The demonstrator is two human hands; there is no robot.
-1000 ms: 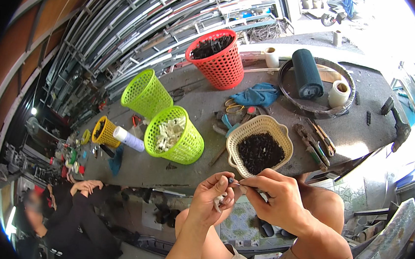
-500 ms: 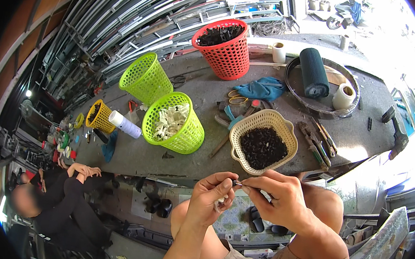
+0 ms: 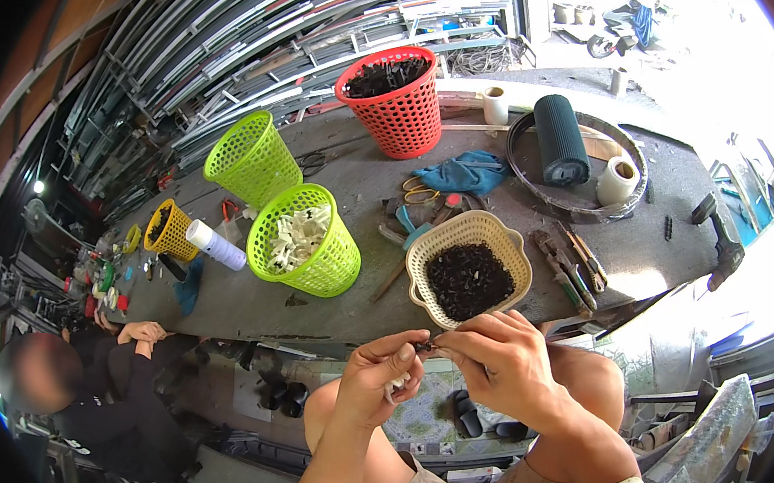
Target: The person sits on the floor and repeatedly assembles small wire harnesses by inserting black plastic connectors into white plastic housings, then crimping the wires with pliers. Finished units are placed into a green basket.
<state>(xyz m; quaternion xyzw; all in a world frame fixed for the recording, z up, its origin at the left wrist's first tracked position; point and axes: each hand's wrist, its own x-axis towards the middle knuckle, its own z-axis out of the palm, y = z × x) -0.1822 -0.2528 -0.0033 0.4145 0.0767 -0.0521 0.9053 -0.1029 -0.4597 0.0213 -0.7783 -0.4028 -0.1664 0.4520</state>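
Observation:
Above my lap, just off the table's near edge, my two hands meet at the fingertips. My left hand (image 3: 377, 379) is closed, pinching a small black piece (image 3: 423, 346) between thumb and forefinger. Small white pieces (image 3: 395, 388) are tucked under its curled fingers. My right hand (image 3: 507, 361) pinches at the same spot; what its fingertips hold is too small to make out. Right beyond the hands sits a cream plastic basket (image 3: 417, 279) with many small black pieces (image 3: 469, 281) in it. To its left, a green basket (image 3: 335, 260) holds white plastic pieces (image 3: 300, 237).
A second green basket (image 3: 251, 161), a red basket (image 3: 398, 118) of black parts and a yellow basket (image 3: 176, 232) stand on the table. Pliers and cutters (image 3: 568, 271) lie right of the cream basket. A spray can (image 3: 216, 245) lies left. Another person (image 3: 130, 385) sits at the left.
The whole view has shifted, so the table and baskets appear farther left and mostly a little lower. My hands stay together at the fingertips, with the fingers slightly moved.

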